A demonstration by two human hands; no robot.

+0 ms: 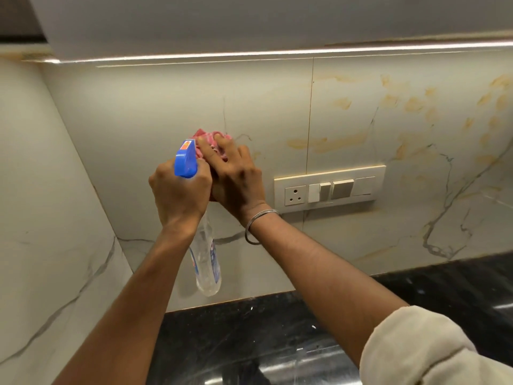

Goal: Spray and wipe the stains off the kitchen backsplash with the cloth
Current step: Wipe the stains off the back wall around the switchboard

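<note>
Cloth (213, 141): pink and bunched up, pressed against the backsplash (155, 107) under your right hand, just left of the vertical tile seam and up-left of the switch plate.
Right hand (236, 179): your fingers (222, 140) are spread and nearly straight over the cloth, pushing it onto the tile; your thumb is hidden, so you cannot tell whether it pinches the fabric.
Left hand (180, 195): your fingers are curled tightly round the neck of the spray bottle (208, 262), just left of your right hand and touching it.
Spray bottle: its clear body hangs below your fist, clear of the counter; the blue spray head (185, 159) sticks up above your knuckles, with its tip right beside the cloth.
Stains (327, 143): yellowish smears and blotches run across the tile right of the seam, above the switch plate and on towards the right edge; the tile around the cloth looks mostly plain.
Switch plate (330, 187): a cream panel with a socket and switches, set in the wall just right of your right wrist.
Bangle (258, 223): thin metal rings sit loosely on your right wrist.
Sleeve (430, 351): pale fabric, pushed up your right arm.
Counter (249, 329): dark, glossy stone lies below both forearms.
Light strip (249, 53): it glows along the underside of the upper cabinet.
</note>
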